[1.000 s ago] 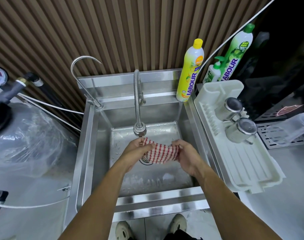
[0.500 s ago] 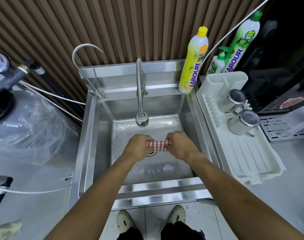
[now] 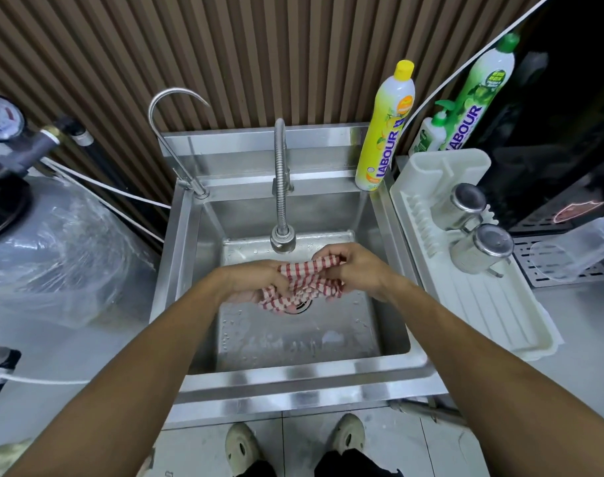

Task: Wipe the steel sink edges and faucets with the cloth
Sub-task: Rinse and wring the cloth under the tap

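drain (image 3: pixel 302 304): mostly under cloth (image 3: pixel 307 282) | left hand (image 3: pixel 256 280) fingertips: buried in folds

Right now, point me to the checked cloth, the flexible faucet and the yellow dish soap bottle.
checked cloth (image 3: pixel 307 280), head view, on the bunched middle between the hands.
flexible faucet (image 3: pixel 280 180), head view, on the ribbed hose, mid-length.
yellow dish soap bottle (image 3: pixel 385 139), head view, on the label, mid-body.

Both hands grip cloth (image 3: pixel 305 282) over sink (image 3: pixel 293 376).
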